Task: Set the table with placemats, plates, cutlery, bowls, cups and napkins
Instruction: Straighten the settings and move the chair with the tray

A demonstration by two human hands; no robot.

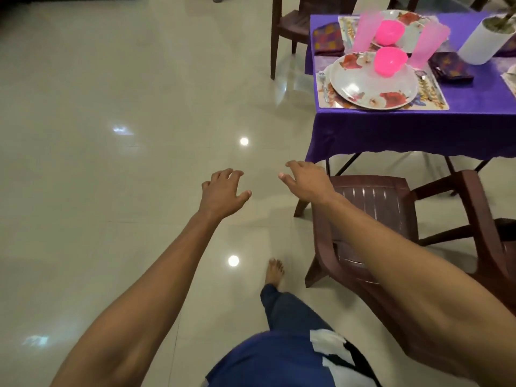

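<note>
The table (418,129) runs off the right edge, and the far plate (410,19) hides behind pink cups (365,30).

both bare arms reach forward and down from the bottom of the view, toward twelve o'clock, palms down. the left hand (223,188) sits at about eleven o'clock from the body, its fingers loosely curled and spread, the thumb pointing out toward three o'clock; it holds nothing. the right hand (304,178) lies just beside it at about one o'clock, fingers loosely bent with the tips toward ten o'clock, thumb toward the left hand; it also holds nothing. the two hands are near each other but apart. one bare foot (275,270) is stepped forward below them.
</note>
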